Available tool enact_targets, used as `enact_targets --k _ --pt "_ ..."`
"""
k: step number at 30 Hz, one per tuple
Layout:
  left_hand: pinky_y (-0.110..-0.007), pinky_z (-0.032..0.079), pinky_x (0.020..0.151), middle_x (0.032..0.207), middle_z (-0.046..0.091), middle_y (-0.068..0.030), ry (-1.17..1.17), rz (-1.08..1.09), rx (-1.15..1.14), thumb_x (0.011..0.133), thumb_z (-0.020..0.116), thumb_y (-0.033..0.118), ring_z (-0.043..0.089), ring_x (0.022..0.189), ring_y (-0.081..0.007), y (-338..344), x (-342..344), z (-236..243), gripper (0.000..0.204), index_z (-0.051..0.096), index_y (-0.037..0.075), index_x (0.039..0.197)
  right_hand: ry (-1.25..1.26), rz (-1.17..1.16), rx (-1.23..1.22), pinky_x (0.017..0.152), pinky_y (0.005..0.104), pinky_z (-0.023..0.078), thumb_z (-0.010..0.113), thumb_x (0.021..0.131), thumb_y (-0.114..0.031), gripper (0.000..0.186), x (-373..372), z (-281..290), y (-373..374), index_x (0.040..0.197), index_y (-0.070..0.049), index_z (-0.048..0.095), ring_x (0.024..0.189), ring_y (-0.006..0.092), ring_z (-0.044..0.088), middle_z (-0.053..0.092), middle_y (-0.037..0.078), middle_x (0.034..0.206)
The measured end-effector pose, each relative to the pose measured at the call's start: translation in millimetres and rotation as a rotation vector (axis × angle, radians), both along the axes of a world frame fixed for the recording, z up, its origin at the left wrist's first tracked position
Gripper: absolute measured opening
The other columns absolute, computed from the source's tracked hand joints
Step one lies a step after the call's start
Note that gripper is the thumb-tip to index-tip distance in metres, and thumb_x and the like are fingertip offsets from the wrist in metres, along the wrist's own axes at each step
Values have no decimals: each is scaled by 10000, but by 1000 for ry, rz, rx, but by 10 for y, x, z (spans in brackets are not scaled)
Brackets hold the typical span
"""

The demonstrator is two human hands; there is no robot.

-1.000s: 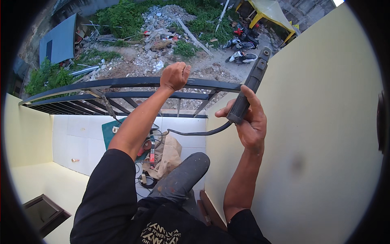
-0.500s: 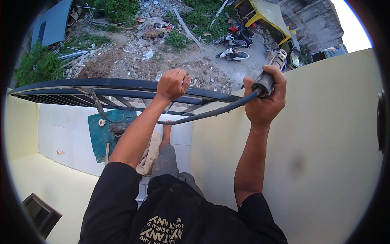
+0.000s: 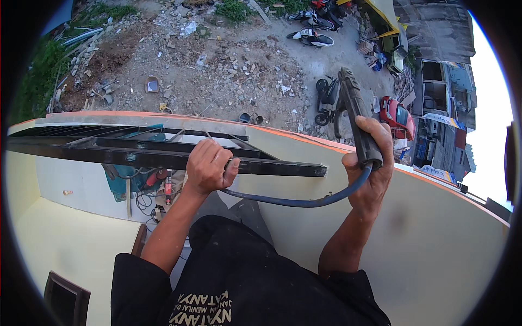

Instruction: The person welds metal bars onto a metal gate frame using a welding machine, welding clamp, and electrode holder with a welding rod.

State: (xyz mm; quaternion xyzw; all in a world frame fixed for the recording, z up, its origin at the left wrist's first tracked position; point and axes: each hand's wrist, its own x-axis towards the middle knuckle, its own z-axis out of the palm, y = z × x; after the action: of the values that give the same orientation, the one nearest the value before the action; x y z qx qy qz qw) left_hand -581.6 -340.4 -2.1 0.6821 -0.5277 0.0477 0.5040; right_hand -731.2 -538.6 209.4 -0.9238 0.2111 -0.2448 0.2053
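A right hand [image 3: 379, 179] grips a dark-grey, tubular cabled tool [image 3: 355, 108], tip pointing away, long axis slanting slightly left; the left hand [image 3: 209, 167] clasps a black metal railing [image 3: 136, 158].

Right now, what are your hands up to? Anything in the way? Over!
Left hand closed, at black railing. Right hand gripping black tool. Cable looping between them.

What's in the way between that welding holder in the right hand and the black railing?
Just the right hand: its thumb sticks out on the electrode holder's side toward the black railing. Nothing else visible blocks that gap; the cable sags below it. I can't tell the depth between them.
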Motion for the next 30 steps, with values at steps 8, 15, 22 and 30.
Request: enact_targets --k 8,15,22,30 --pt "-385 483 628 670 513 -97 114 -84 156 860 692 249 568 637 -296 -50 64 135 280 579 37 716 -18 -226 170 618 260 513 662 821 -684 749 -140 -58 -222 1167 -19 640 706 157 612 642 191 1090" --pt "-387 520 653 645 520 -78 134 -144 236 909 667 386 575 616 -278 -61 45 117 403 584 54 696 21 -230 384 503 211 425 605 978 -525 581 -131 -211 -366 1135 34 585 587 110 539 651 211 1022" --pt "-369 527 634 614 506 -56 156 -166 264 913 675 478 561 570 -247 -97 87 162 499 562 75 640 101 -369 685 435 182 372 614 988 -472 490 -115 -504 -418 1053 13 601 574 83 543 675 179 942" --pt "-342 521 621 598 483 -35 185 -201 286 908 671 553 539 549 -210 -110 102 154 561 549 78 633 101 -520 820 424 170 360 591 1008 -418 419 -146 -757 -516 1011 0 620 540 60 543 698 141 879"
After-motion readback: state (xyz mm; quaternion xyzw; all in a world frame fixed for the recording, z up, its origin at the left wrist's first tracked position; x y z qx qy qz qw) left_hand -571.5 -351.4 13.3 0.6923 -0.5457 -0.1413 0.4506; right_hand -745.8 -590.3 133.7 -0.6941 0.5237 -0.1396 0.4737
